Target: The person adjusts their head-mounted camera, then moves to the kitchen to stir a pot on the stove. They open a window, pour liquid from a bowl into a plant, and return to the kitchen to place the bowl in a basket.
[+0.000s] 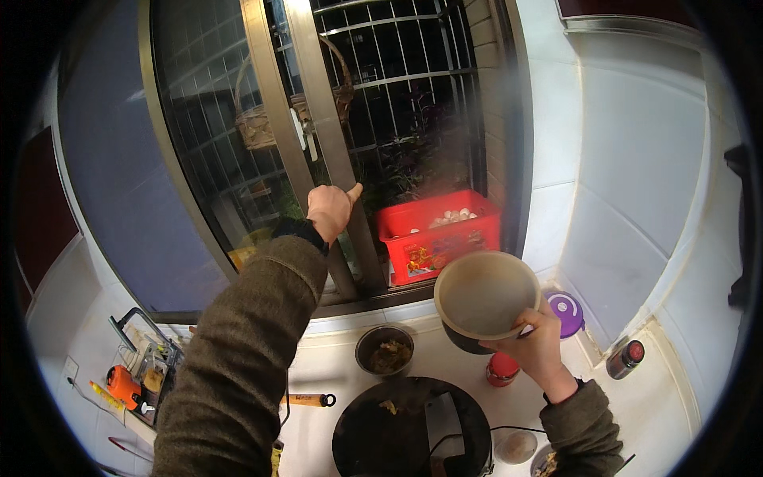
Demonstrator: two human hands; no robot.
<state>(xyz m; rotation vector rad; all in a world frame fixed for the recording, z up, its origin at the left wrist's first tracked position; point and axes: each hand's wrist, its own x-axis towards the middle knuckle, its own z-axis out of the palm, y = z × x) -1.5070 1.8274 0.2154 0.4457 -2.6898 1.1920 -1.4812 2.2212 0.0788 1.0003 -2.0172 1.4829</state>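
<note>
My left hand [334, 208] rests at the metal frame of a sliding window [319, 107], its thumb stretched to the right along the frame's edge; whether it grips the frame is hard to see. In my right hand [539, 343] is a deep round pot [487, 295], tilted so its pale inside shows; the fingers hold its rim at the lower right. Just behind the pot, on the sill side, a red plastic basket [444, 244] holds several eggs [456, 216]. Dark bars stand outside the window.
A black round board [381, 438] carries a cleaver [444, 423]. Beside it stand a metal bowl with food [384, 352], a red-lidded jar [502, 368] and a glass jar [516, 447]. A purple lid [565, 313] and a dark jar [625, 359] are at the right. A wicker basket [259, 128] hangs beyond the window.
</note>
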